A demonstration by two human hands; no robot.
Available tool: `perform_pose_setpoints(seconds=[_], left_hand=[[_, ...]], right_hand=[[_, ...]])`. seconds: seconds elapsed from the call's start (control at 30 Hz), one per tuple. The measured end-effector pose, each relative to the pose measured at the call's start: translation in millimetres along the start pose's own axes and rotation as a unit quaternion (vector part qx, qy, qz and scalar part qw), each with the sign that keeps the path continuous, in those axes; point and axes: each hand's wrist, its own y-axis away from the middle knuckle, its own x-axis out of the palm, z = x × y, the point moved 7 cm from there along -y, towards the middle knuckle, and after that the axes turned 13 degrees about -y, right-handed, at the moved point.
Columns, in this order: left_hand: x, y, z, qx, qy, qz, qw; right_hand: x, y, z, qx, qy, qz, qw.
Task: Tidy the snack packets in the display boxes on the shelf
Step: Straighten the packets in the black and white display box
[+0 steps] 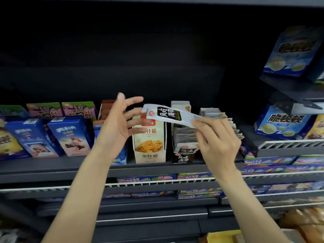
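dim, dark upper shelf (122, 50), soft motion blur throughout, wide-angle bending at the edges

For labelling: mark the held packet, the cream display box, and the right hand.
held packet (166, 114), head view, on its black label.
cream display box (149, 142), head view, on its front panel.
right hand (219, 137), head view, on its back.

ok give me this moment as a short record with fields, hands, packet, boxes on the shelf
right hand: right hand pinches one end of the white and black packet in its fingers
left hand: left hand open, fingers spread, at the packet's other end; contact unclear
packet: held in the air, roughly level, above the display boxes
cream display box: upright on the shelf
black and white display box: right of the cream one, holds a row of matching packets
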Motion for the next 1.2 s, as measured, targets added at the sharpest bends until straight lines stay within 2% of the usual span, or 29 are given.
perform_pose_setpoints(seconds=[0.13,0.27,0.53,0.63,0.7,0.8,0.87,0.97,1.03,1.1,1.2], left_hand=[[3.4,6.2,5.8,0.021,-0.095,0.040,0.994],[7.0,6.9,20.2,0.025,-0.156,0.034,0.987],[15.2,9.2,12.4,0.074,-0.185,0.003,0.980],[10.9,15.2,-2.4,0.113,-0.168,-0.050,0.978],[3.3,20.1,-13.3,0.137,-0.192,-0.110,0.966],[-14.3,33.1,-23.6,0.164,-0.238,-0.216,0.933],[-25.1,51.5,-26.7,0.182,-0.300,-0.278,0.894],[-36.5,97.7,-28.7,0.232,-0.429,-0.380,0.786],[-41.8,132.0,-19.7,0.248,-0.471,-0.420,0.735],[-48.6,164.8,-3.7,0.219,-0.510,-0.440,0.706],[-64.9,212.5,30.5,0.102,-0.570,-0.424,0.697]], right_hand=[[-10.5,9.6,-8.2,-0.064,-0.012,-0.014,0.998],[-17.5,13.9,-15.4,-0.056,-0.046,-0.020,0.997],[-20.4,21.4,-45.0,0.157,-0.157,0.022,0.975],[-20.5,14.0,-43.0,0.217,-0.198,0.056,0.954],[-15.5,8.6,-39.0,0.286,-0.234,0.091,0.925],[0.9,7.9,-27.8,0.371,-0.292,0.162,0.867],[9.8,11.4,-17.2,0.379,-0.305,0.189,0.853],[20.5,22.7,4.9,0.388,-0.348,0.201,0.830],[26.8,39.8,21.7,0.421,-0.398,0.190,0.793],[34.2,61.2,40.6,0.453,-0.444,0.193,0.748],[47.2,91.6,78.6,0.443,-0.480,0.267,0.709]])
